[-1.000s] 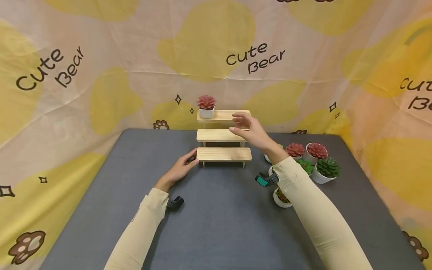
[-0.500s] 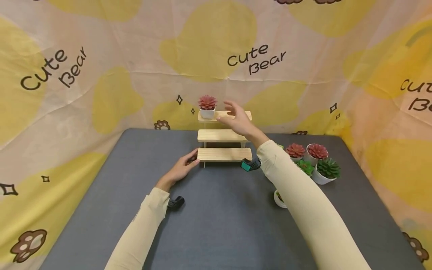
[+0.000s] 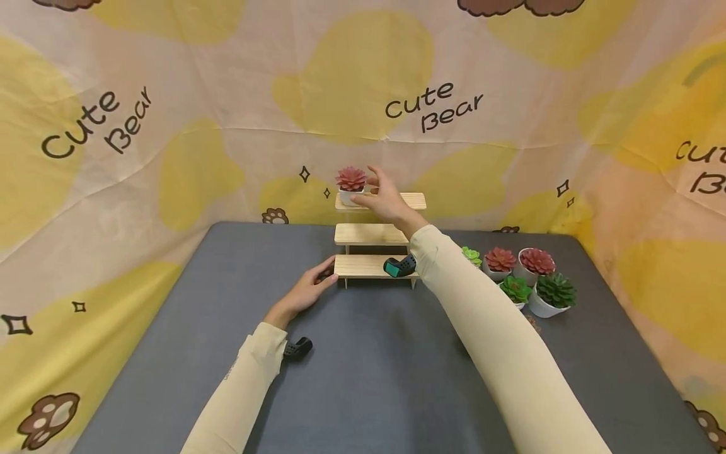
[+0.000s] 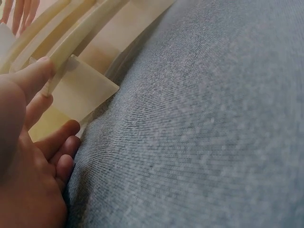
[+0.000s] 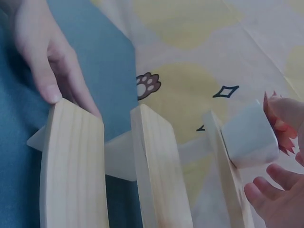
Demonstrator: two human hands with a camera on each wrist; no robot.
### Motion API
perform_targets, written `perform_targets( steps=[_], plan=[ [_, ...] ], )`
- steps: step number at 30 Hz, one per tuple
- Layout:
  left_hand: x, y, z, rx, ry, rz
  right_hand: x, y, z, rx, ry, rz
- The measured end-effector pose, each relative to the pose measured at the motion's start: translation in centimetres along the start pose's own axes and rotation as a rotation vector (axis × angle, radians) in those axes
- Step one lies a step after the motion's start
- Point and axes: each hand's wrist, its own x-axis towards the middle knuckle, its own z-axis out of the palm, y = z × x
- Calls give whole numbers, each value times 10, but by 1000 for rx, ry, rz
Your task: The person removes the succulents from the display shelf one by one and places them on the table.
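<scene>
A three-tier wooden display stand (image 3: pixel 371 234) stands at the back of the table. At the left end of its lowest shelf, my left hand (image 3: pixel 306 289) holds the board's corner between thumb and index finger; the other fingers are loosely bent in the left wrist view. On the top shelf's left end sits a pink artificial succulent (image 3: pixel 351 181) in a white pot (image 5: pixel 251 136). My right hand (image 3: pixel 387 198) reaches around that potted succulent with its fingers spread, the thumb before the pot. In the right wrist view, a gap shows between the lower fingers and the pot.
Right of the stand, several potted succulents stand grouped, among them a dark green one (image 3: pixel 555 291), a red one (image 3: pixel 536 261) and a bright green one (image 3: pixel 515 289). My right sleeve (image 3: pixel 482 309) hides part of this group. A patterned cloth (image 3: pixel 374 75) hangs behind the grey table (image 3: pixel 363 378).
My right hand has moved left, from over the stand's right side to the pink succulent on the top shelf. My left hand stays at the lowest shelf's end. The view has tilted slightly up.
</scene>
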Motion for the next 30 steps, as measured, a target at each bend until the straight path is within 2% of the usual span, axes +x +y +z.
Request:
perform_targets(
  steps=[9, 15, 22, 30],
  plan=[
    [-2, 1, -2, 22, 5, 9, 8, 1, 10, 4, 23, -15],
    [-4, 2, 1, 38, 21, 2, 6, 2, 10, -6, 48, 27],
    [-3, 9, 6, 14, -6, -7, 2, 11, 0, 12, 28, -1],
    [-1, 1, 3, 6, 18, 0, -15, 6, -22, -49, -23, -49]
  ],
)
